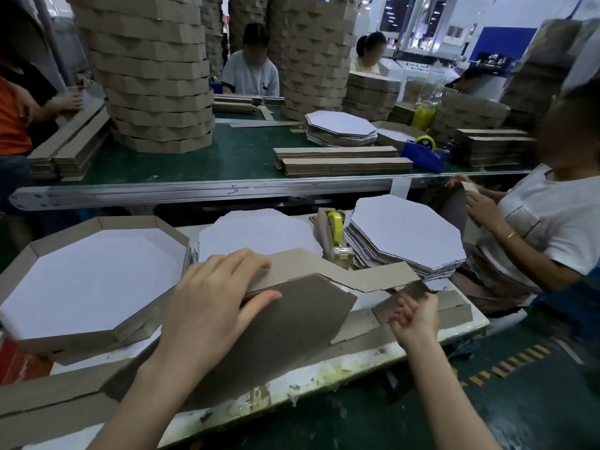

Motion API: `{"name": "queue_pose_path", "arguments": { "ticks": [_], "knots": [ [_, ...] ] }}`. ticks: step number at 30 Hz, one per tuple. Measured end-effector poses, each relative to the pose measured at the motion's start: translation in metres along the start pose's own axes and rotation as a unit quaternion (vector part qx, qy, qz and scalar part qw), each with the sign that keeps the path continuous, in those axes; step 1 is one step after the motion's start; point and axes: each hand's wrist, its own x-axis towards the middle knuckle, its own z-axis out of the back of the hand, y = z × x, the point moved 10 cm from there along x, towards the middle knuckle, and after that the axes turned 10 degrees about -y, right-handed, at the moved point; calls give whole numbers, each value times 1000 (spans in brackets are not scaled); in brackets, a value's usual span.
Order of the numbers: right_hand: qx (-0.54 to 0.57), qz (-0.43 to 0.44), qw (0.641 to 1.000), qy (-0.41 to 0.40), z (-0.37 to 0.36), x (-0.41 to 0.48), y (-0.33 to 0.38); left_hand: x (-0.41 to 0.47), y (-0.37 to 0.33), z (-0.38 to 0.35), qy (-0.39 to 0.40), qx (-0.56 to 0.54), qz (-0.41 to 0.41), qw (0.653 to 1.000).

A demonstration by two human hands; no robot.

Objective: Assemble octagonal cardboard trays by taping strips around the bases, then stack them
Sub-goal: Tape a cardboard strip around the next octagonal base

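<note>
The left hand (214, 297) grips the top edge of the brown base (292, 323), an eight-sided card that stands tilted on the white table (357, 355). Its thumb lies on the front of the card, and its fingers fold over the back onto the cardboard strip (383, 276) that bends along behind it. The right hand (414, 316) is just beside the base, on its right side, with its fingers curled, and it pinches a thin brown piece (401, 295) near the end of the strip; I cannot tell if that piece is tape or card. To the left of the left hand sits a made tray (107, 222), white inside with brown walls. Behind the hands lie a white pile (253, 235) of eight-sided cards, a yellow tape roll (336, 224), and a second pile (406, 228) just to its right. Farther back runs a green belt (227, 157) with flat strips, a blue tape holder (425, 154) and tall tray stacks (156, 76). Other people sit around the belt.
</note>
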Motion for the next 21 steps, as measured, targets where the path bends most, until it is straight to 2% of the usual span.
{"name": "queue_pose_path", "arguments": {
  "ticks": [2, 3, 5, 10, 12, 15, 17, 19, 21],
  "knots": [
    [40, -126, 991, 9, 4, 33, -18, 0, 0, -2, 11, -5, -3, 1000],
    [66, -146, 987, 13, 1, 45, -17, 2, 2, -1, 12, -8, -1, 1000],
    [109, -129, 985, 27, -11, 63, 1, 5, 6, 0, 11, -13, 0, 1000],
    [51, -35, 998, 12, -36, 75, 56, 8, 9, -5, 19, -17, 0, 1000],
    [67, 65, 996, 3, -44, 70, 88, 8, 10, -6, 23, -11, -1, 1000],
    [131, 253, 957, 50, -58, 35, 144, 10, 10, -8, 29, -11, -2, 1000],
    [114, 344, 929, 73, -65, 11, 169, 12, 11, -9, 34, -12, 1, 999],
    [80, 366, 924, 69, -69, 6, 174, 13, 12, -10, 36, -11, 7, 999],
    [52, 329, 942, 49, -69, 22, 162, 12, 14, -9, 39, -10, 11, 999]
  ]
}}
